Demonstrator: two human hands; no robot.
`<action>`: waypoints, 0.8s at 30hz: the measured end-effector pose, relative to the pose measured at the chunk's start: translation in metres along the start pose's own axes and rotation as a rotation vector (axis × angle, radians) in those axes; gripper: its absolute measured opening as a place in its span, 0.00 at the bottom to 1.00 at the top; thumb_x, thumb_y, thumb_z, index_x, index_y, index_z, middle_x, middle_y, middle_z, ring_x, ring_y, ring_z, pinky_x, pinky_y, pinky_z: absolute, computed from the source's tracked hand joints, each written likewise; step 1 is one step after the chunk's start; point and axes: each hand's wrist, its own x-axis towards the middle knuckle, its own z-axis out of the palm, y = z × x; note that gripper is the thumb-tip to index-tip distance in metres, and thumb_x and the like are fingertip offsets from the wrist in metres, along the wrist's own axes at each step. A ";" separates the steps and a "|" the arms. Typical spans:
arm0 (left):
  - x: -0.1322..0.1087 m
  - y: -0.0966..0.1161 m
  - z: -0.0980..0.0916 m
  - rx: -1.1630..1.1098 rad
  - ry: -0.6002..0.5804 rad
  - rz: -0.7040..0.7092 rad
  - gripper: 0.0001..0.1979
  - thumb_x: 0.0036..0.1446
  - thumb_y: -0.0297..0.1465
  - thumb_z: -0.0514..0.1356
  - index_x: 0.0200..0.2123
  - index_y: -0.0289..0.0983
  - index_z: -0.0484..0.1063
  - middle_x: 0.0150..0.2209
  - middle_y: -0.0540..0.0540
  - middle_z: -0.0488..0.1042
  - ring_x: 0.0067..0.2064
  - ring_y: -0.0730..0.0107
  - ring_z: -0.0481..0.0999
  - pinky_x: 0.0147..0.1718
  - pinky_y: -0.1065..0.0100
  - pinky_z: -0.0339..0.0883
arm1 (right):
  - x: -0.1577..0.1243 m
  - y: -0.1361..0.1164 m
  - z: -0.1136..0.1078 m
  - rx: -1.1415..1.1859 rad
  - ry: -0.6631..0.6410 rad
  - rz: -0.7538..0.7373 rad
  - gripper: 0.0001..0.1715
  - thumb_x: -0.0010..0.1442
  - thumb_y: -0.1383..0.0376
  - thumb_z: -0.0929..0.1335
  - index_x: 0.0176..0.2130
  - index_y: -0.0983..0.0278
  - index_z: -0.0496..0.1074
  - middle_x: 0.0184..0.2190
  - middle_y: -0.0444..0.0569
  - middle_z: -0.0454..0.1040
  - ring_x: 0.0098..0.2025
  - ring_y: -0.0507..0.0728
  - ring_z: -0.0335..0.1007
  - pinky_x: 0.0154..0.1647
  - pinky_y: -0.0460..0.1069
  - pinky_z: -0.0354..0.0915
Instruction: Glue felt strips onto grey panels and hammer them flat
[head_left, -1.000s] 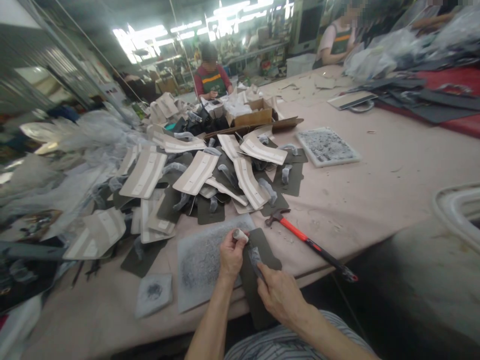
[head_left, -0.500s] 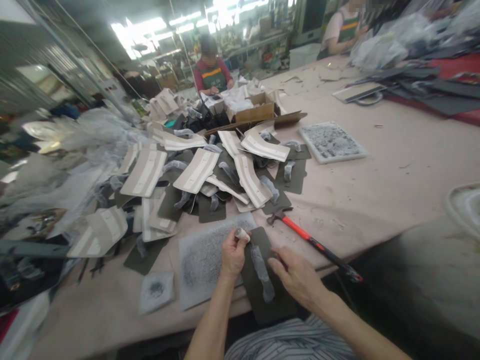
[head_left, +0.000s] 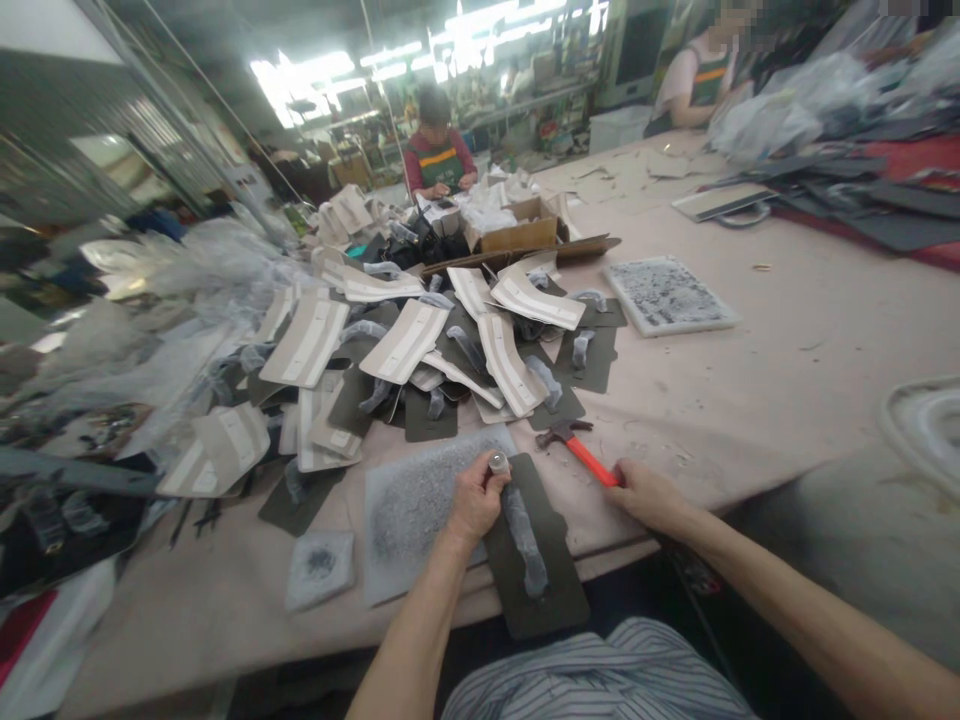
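My left hand (head_left: 477,497) is closed around a short punch (head_left: 498,462), a pale cylinder with a shiny metal top, held upright. It stands at the upper end of a dark flat panel (head_left: 555,590) that has a plastic-wrapped handle (head_left: 527,545) on it. The panel lies partly on a worn grey cutting board (head_left: 409,510) and overhangs the table edge. My right hand (head_left: 645,495) is wrapped around the red grip of a claw hammer (head_left: 589,458), whose head points away to the left on the table. The lower part of its handle is hidden by my hand.
Beyond lies a pile of dark panels (head_left: 431,415) and pale curved pieces (head_left: 307,340). A small marked pad (head_left: 320,570) is at left, a second scarred board (head_left: 667,295) at right. Two people sit at the far side of the table. A round pale container (head_left: 926,430) stands right.
My right hand has left the panel's side and moved right onto the hammer's grip. The punch in my left hand has turned upright. The view has shifted slightly.
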 end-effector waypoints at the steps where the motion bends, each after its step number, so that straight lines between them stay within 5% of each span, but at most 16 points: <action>1: -0.001 0.000 0.001 0.004 0.000 0.014 0.07 0.58 0.28 0.59 0.39 0.39 0.77 0.36 0.46 0.81 0.38 0.62 0.79 0.40 0.66 0.70 | -0.004 -0.004 0.000 0.066 -0.052 0.004 0.04 0.60 0.67 0.62 0.32 0.64 0.66 0.26 0.46 0.68 0.26 0.53 0.65 0.29 0.47 0.61; 4: -0.005 -0.003 0.003 0.003 0.025 0.042 0.08 0.58 0.29 0.59 0.41 0.39 0.77 0.36 0.46 0.81 0.38 0.62 0.79 0.40 0.66 0.70 | -0.021 -0.023 -0.004 0.231 -0.152 0.010 0.09 0.63 0.63 0.57 0.31 0.61 0.60 0.21 0.40 0.63 0.19 0.50 0.57 0.21 0.45 0.57; 7: -0.009 -0.004 0.004 0.014 0.030 0.067 0.08 0.59 0.29 0.59 0.41 0.39 0.77 0.36 0.46 0.80 0.38 0.62 0.79 0.40 0.65 0.70 | -0.043 -0.044 -0.008 0.273 -0.007 -0.155 0.14 0.66 0.56 0.55 0.32 0.59 0.58 0.20 0.39 0.60 0.19 0.50 0.55 0.21 0.45 0.55; 10: -0.011 -0.004 0.004 0.042 0.023 0.079 0.08 0.60 0.29 0.59 0.41 0.39 0.76 0.36 0.45 0.80 0.38 0.62 0.79 0.40 0.64 0.70 | -0.057 -0.058 -0.006 0.097 0.265 -0.426 0.16 0.68 0.54 0.56 0.33 0.60 0.59 0.21 0.42 0.63 0.22 0.52 0.58 0.25 0.48 0.52; 15: -0.010 -0.005 0.004 0.057 0.017 0.069 0.07 0.60 0.29 0.58 0.38 0.39 0.76 0.32 0.47 0.78 0.34 0.64 0.76 0.36 0.66 0.68 | -0.065 -0.072 -0.023 -0.329 0.184 -0.470 0.09 0.67 0.62 0.60 0.35 0.62 0.64 0.23 0.46 0.69 0.21 0.52 0.58 0.25 0.49 0.45; 17: -0.010 -0.005 0.005 0.035 0.018 0.071 0.07 0.59 0.28 0.59 0.39 0.39 0.77 0.33 0.47 0.78 0.35 0.63 0.77 0.37 0.66 0.68 | -0.074 -0.088 -0.050 -0.301 0.319 -0.522 0.11 0.68 0.61 0.60 0.34 0.61 0.63 0.21 0.43 0.66 0.20 0.51 0.56 0.24 0.49 0.45; 20: -0.010 -0.003 0.005 0.019 0.012 0.068 0.08 0.59 0.28 0.59 0.40 0.40 0.77 0.34 0.47 0.78 0.37 0.63 0.77 0.40 0.66 0.67 | -0.090 -0.113 -0.085 -0.002 0.726 -0.624 0.15 0.71 0.54 0.59 0.34 0.59 0.61 0.20 0.40 0.60 0.19 0.51 0.54 0.24 0.47 0.49; 22: -0.010 -0.002 0.005 0.022 0.005 0.066 0.09 0.59 0.28 0.58 0.41 0.40 0.77 0.35 0.47 0.78 0.37 0.62 0.77 0.41 0.65 0.67 | -0.094 -0.118 -0.084 0.178 0.925 -0.622 0.16 0.71 0.52 0.58 0.37 0.59 0.61 0.21 0.40 0.61 0.20 0.51 0.56 0.24 0.47 0.52; 24: -0.010 -0.003 0.005 0.020 0.009 0.057 0.09 0.59 0.29 0.58 0.40 0.40 0.77 0.34 0.47 0.78 0.37 0.62 0.76 0.41 0.65 0.67 | -0.090 -0.106 -0.061 0.164 0.891 -0.648 0.15 0.72 0.54 0.58 0.36 0.60 0.61 0.21 0.41 0.62 0.20 0.52 0.57 0.24 0.47 0.51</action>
